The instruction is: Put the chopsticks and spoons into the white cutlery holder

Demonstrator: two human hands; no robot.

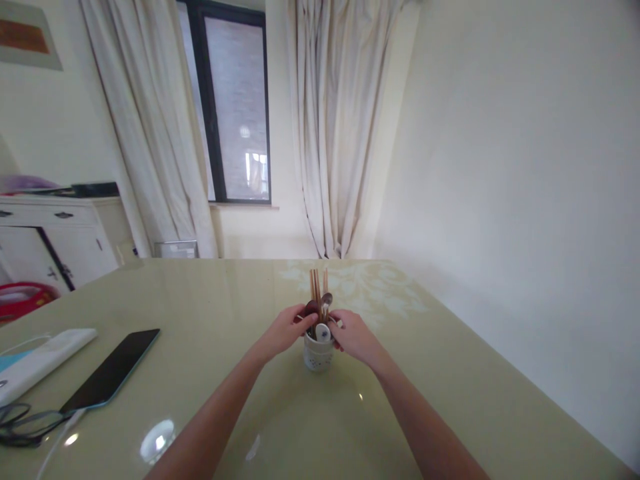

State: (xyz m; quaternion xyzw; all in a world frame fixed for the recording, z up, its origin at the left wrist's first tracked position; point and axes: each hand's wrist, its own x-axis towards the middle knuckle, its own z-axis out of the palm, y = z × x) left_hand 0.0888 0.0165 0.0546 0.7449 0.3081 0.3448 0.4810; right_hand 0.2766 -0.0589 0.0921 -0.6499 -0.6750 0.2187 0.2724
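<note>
A pale patterned cup (319, 359) stands upright on the table and holds several utensils. Brown wooden chopsticks (315, 285) rise from it, along with a dark round-bowled spoon (311, 307), a smaller brown spoon (327, 299) and a white spoon (323, 333) with a blue mark at the front. At the cup's left rim, my left hand (289, 328) is closed, thumb and fingers about the dark spoon. My right hand (354, 335) is at the right rim, fingers curled in a pinch; a pale edge shows between them, too small to name.
The glossy green table (240, 293) reaches toward the curtains and window. On its left lie a black-screened tablet or phone (113, 370), a white box-like object (47, 363), dark-framed glasses (30, 423) and a white cable (57, 443). A wall (525, 200) borders the right side.
</note>
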